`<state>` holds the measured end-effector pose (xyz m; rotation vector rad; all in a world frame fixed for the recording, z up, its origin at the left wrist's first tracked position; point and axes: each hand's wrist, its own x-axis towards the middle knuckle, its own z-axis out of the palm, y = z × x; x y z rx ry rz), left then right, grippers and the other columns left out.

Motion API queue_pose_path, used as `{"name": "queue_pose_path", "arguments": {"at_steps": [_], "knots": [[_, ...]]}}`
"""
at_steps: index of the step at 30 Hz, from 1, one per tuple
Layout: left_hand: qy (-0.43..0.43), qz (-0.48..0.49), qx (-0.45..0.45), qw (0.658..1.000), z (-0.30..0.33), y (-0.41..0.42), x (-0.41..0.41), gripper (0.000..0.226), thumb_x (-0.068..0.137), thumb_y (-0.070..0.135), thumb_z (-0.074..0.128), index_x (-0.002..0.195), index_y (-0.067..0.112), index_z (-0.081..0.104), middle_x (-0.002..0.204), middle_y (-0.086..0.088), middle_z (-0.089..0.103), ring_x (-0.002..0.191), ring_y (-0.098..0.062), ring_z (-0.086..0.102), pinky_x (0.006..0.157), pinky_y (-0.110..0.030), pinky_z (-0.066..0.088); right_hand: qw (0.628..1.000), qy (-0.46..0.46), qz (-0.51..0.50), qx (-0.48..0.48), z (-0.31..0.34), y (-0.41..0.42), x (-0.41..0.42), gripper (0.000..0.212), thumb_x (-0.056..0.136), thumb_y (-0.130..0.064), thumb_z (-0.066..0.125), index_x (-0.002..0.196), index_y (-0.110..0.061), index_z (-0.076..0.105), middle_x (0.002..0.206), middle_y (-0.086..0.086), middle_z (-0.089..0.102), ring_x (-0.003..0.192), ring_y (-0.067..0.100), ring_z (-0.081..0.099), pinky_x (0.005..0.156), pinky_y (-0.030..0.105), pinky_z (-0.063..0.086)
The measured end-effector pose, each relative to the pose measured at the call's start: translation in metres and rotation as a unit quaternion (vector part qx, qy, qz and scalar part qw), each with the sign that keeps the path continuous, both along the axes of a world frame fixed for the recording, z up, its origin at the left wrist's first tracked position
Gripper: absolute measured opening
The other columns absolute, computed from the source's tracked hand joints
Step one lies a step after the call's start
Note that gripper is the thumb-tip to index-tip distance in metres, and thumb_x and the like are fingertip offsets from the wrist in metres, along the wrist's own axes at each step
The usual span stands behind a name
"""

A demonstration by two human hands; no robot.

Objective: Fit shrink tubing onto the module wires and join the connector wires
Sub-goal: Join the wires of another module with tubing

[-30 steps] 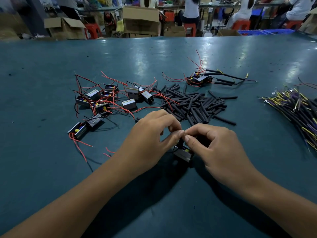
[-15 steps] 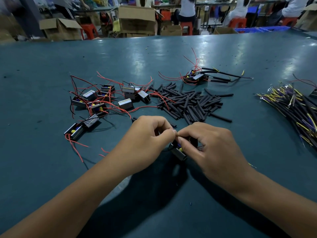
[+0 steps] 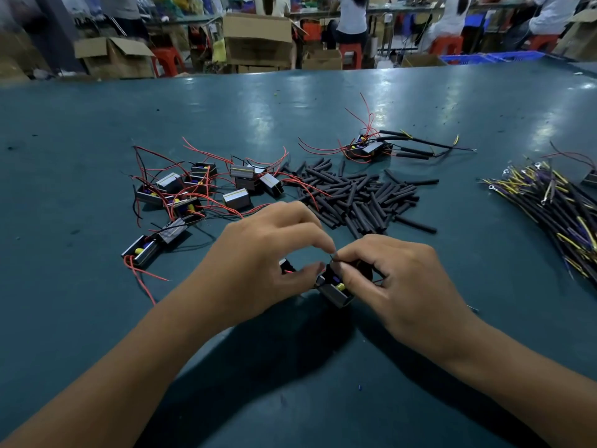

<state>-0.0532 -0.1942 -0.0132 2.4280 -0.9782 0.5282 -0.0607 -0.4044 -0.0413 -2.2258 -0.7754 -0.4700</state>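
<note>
A small black module (image 3: 332, 291) with a yellow part inside rests on the green table between my hands. My right hand (image 3: 392, 286) holds it and pinches a thin wire above it. My left hand (image 3: 265, 260) has its fingertips curled onto that same wire, where both hands meet. Below my left palm a short red wire (image 3: 288, 271) peeks out. Behind my hands lies a heap of black shrink tubing pieces (image 3: 358, 195). Several loose modules with red wires (image 3: 200, 192) lie to the left. A bundle of black and yellow connector wires (image 3: 555, 202) lies at the right.
A module with tubing fitted and black leads joined (image 3: 371, 148) sits beyond the tubing heap. One module with red wires (image 3: 142, 252) lies alone at the near left. Cardboard boxes (image 3: 258, 37) and seated people are past the table's far edge.
My hands stay together over the module. My left fingers have lifted and opened a gap under the palm, and the module has tipped so its yellow part shows.
</note>
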Motion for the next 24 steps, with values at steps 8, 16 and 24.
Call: {"name": "queue_pose_path", "arguments": {"at_steps": [8, 16, 24], "knots": [[-0.151, -0.024, 0.081, 0.985, 0.000, 0.001, 0.007, 0.014, 0.094, 0.030, 0.071, 0.091, 0.017, 0.078, 0.091, 0.000, 0.069, 0.075, -0.025, 0.058, 0.061, -0.043, 0.048, 1.000, 0.023, 0.011, -0.009, 0.002, -0.001, -0.001, 0.007, 0.091, -0.016, 0.068, 0.091, -0.014, 0.075, 0.079, -0.010, 0.067, 0.072, 0.003, 0.057, 0.069, 0.009, 0.039], [-0.120, -0.025, 0.069, 0.990, -0.004, -0.006, 0.005, 0.020, 0.100, 0.022, 0.060, 0.091, 0.009, 0.072, 0.090, -0.005, 0.065, 0.077, -0.028, 0.056, 0.067, -0.045, 0.049, 1.000, 0.016, 0.005, 0.003, 0.002, 0.000, -0.002, 0.010, 0.090, -0.019, 0.065, 0.089, -0.014, 0.074, 0.077, -0.007, 0.068, 0.071, 0.008, 0.058, 0.066, 0.011, 0.040], [0.040, 0.077, -0.075, 0.993, -0.008, -0.028, -0.012, 0.013, 0.093, 0.018, 0.060, 0.082, 0.013, 0.063, 0.081, 0.007, 0.052, 0.073, -0.010, 0.048, 0.065, -0.029, 0.042, 0.999, 0.024, -0.020, 0.022, 0.002, 0.000, -0.002, 0.005, 0.090, -0.012, 0.070, 0.090, -0.013, 0.075, 0.078, -0.007, 0.069, 0.072, 0.007, 0.059, 0.066, 0.015, 0.043]]}}
